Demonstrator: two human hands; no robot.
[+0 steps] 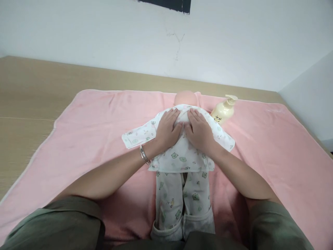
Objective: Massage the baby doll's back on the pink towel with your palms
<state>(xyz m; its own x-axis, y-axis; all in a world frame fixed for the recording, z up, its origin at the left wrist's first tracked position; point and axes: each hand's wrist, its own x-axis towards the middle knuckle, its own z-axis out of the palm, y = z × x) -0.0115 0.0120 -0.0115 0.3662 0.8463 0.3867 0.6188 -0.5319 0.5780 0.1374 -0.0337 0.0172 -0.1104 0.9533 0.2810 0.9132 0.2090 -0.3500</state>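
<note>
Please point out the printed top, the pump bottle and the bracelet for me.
Printed top (183, 150): head view, on its lower middle.
Pump bottle (223, 111): head view, on its body.
Bracelet (144, 155): head view, on its band.

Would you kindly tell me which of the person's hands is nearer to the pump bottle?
Right. The right hand rests on the patterned top, a little left of the pump bottle; the left hand rests on the same top, farther left.
</note>
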